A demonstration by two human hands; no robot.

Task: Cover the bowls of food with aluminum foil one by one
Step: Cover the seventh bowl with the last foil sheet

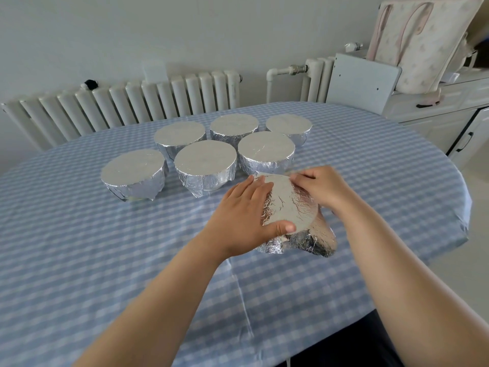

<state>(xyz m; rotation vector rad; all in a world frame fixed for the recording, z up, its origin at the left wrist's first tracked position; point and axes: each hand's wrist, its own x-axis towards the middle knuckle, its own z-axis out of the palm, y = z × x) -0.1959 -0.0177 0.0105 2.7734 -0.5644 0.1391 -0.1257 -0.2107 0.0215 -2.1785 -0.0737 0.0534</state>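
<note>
Now the seventh bowl (288, 207), under its sheet of foil (299, 237), stands nearest the person, in front of six wrapped bowls (206, 160) on the checked tablecloth (79, 247). The left hand (246, 218) lies flat on the bowl's left side, fingers straight, thumb pressing the near rim. The right hand (325, 189) pinches the foil at the far right edge with curled fingers. The loose flap hangs at the near right, below the right wrist, so I think this hand is closer to fold it down.
</note>
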